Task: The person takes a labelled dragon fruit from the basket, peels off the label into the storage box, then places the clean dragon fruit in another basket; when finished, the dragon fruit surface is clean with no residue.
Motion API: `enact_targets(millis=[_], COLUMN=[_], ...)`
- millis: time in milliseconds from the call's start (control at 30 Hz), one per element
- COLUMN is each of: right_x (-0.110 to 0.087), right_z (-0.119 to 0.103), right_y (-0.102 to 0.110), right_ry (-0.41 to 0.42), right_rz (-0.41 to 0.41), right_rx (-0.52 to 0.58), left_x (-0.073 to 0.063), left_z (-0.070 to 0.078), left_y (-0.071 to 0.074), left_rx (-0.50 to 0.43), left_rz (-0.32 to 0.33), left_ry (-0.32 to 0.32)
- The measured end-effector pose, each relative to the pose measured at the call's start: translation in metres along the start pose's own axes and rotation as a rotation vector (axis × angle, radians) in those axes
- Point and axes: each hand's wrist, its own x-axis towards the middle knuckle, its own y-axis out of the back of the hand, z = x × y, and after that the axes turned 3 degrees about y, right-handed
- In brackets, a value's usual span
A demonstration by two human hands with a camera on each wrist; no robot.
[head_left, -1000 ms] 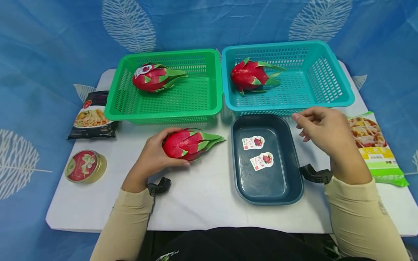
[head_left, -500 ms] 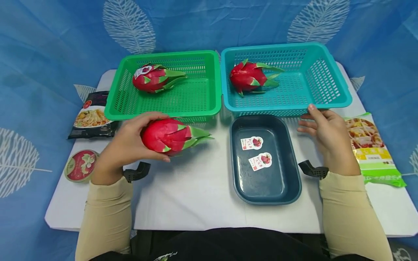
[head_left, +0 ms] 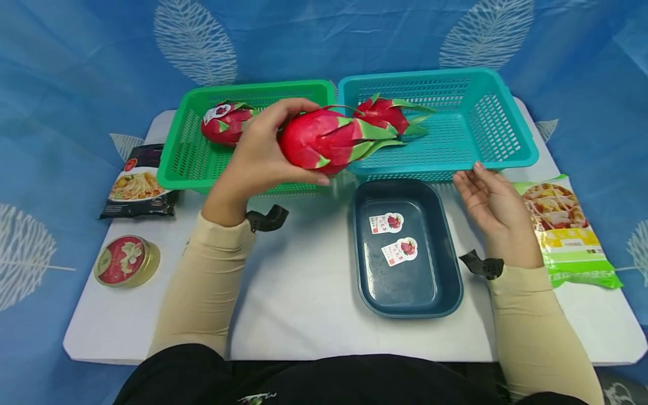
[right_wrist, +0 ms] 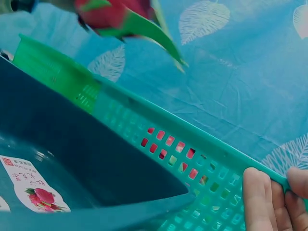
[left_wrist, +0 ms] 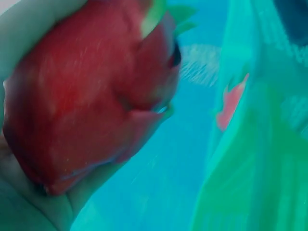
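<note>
My left hand (head_left: 263, 154) grips a red dragon fruit (head_left: 324, 140) with green leaf tips, held up over the space where two baskets meet. In the left wrist view the dragon fruit (left_wrist: 86, 91) fills the palm, blurred. A second dragon fruit (head_left: 382, 115) lies in the blue basket (head_left: 471, 132), partly covered by the held one. A third, bearing a white label, is the dragon fruit (head_left: 225, 126) in the green basket (head_left: 182, 152), half hidden by my left hand. My right hand (head_left: 498, 211) holds the blue basket's front rim, thumb on top and fingers (right_wrist: 257, 197) against the outer wall.
A dark blue tray (head_left: 405, 292) with two dragon fruit stickers (head_left: 387, 223) stands in front of the blue basket. At the left are a black noodle packet (head_left: 136, 183) and a round tin (head_left: 126, 261). A green and yellow food packet (head_left: 572, 236) lies at the right.
My left hand lifted the dragon fruit from the table front, drew it left, then carried it up and right over the baskets. My right hand turned and took the blue basket's rim.
</note>
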Motion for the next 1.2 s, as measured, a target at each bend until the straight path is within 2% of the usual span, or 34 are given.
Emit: enact_targets(millis=[133, 233, 400, 533, 633, 800, 933, 1067, 1200], right_x=[0.001, 0.000, -0.001, 0.000, -0.001, 0.000, 0.000, 0.000, -0.001], right_z=[0.001, 0.001, 0.004, 0.003, 0.001, 0.000, 0.000, 0.001, 0.002], right_y=[0.001, 0.001, 0.002, 0.002, 0.001, -0.001, -0.001, 0.000, 0.001], right_ry=[-0.003, -0.007, -0.018, -0.015, -0.008, 0.017, 0.025, 0.027, 0.031], right_rz=[0.008, 0.009, -0.006, -0.006, 0.000, 0.009, 0.009, 0.007, 0.004], right_rx=[0.039, 0.062, 0.055, 0.048, 0.035, -0.015, -0.034, -0.038, -0.037], left_x=[0.038, 0.064, 0.090, 0.101, 0.107, 0.115, 0.115, 0.111, 0.108], left_z=[-0.007, -0.014, -0.028, -0.035, -0.036, -0.041, -0.043, -0.041, -0.036], left_y=[-0.030, -0.054, -0.090, -0.111, -0.122, -0.133, -0.139, -0.142, -0.142], left_rx=[0.004, 0.041, 0.123, 0.161, 0.173, 0.209, 0.261, 0.450, 0.637], left_rz=[-0.037, -0.069, -0.129, -0.185, -0.228, -0.310, -0.342, -0.349, -0.394], left_ry=[0.076, 0.167, 0.278, 0.276, 0.250, 0.167, 0.123, 0.147, 0.179])
